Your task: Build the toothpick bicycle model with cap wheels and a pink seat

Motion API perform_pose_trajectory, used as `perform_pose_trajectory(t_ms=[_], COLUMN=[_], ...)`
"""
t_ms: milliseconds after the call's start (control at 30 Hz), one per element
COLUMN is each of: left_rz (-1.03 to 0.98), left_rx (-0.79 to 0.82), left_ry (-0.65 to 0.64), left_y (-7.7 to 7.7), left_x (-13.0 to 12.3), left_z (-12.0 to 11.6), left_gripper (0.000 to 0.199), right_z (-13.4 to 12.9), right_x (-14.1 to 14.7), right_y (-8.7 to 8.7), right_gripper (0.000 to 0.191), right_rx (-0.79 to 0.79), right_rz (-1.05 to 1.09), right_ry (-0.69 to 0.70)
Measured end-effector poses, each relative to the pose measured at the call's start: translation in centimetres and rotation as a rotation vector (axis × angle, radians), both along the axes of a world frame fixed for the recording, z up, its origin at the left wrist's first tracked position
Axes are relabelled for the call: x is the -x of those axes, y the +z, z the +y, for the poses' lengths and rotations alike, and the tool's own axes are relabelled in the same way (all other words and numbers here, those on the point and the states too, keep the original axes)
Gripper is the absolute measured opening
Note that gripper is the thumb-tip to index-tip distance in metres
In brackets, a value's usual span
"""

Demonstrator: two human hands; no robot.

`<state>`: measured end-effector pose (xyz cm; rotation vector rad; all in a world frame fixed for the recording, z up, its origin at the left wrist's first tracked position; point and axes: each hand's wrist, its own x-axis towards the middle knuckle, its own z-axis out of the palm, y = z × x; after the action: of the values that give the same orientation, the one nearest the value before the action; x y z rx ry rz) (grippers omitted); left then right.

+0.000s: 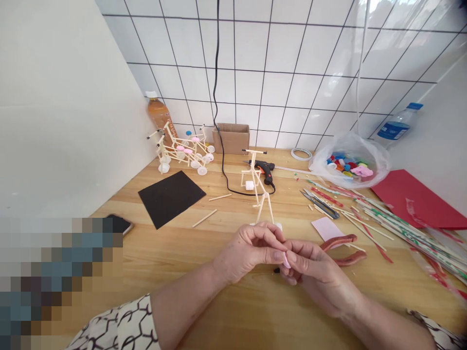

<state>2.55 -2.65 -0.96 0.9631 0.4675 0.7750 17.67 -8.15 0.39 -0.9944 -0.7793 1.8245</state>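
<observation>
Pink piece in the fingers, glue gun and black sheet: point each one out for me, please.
Pink piece (pixel 286 261): head view, on its exposed face.
Glue gun (pixel 266 168): head view, on its black body.
Black sheet (pixel 172 198): head view, mid-surface.

Glue gun (pixel 263 167), one. Left of it: sticks (pixel 204 218), two; rear models (pixel 188 151), apparently three, overlapping. Before it: near model (pixel 265 194), one; hands (pixel 241 255), two; pink piece (pixel 286 261), one. Right of it: tape roll (pixel 301 159), snips (pixel 323 206), pliers (pixel 339 240), one each.
</observation>
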Motion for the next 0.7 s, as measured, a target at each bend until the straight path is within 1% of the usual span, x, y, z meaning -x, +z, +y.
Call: perform_pose_trajectory(t_ms=[167,367,533,700], left_rz=[0.007,-0.047,-0.013,-0.020], left_rx=[-0.013,0.100,0.123,0.137], left_ry=[-0.012,-0.082,-0.101,-0.120], left_y=[-0.05,-0.21,-0.04,0.15], left_x=[0.06,-0.01,0.02,-0.02], left_z=[0.15,0.07,0.10,0.13], left_gripper=[0.014,0.017,0.016,0.022], right_z=[0.26,0.22,0.24,0.33], right_x=[-0.31,-0.40,-0.49,-0.63], right_y=[-0.32,-0.57,-0.82,-0.78], right_gripper=[0.022,0.024,0.023,0.023], right_rx=[-0.004,-0.088,-0.098,-0.115], right_rz=[0.007,-0.034,-0.071,-0.081], right_ry=[0.013,0.079,0.115,0.137])
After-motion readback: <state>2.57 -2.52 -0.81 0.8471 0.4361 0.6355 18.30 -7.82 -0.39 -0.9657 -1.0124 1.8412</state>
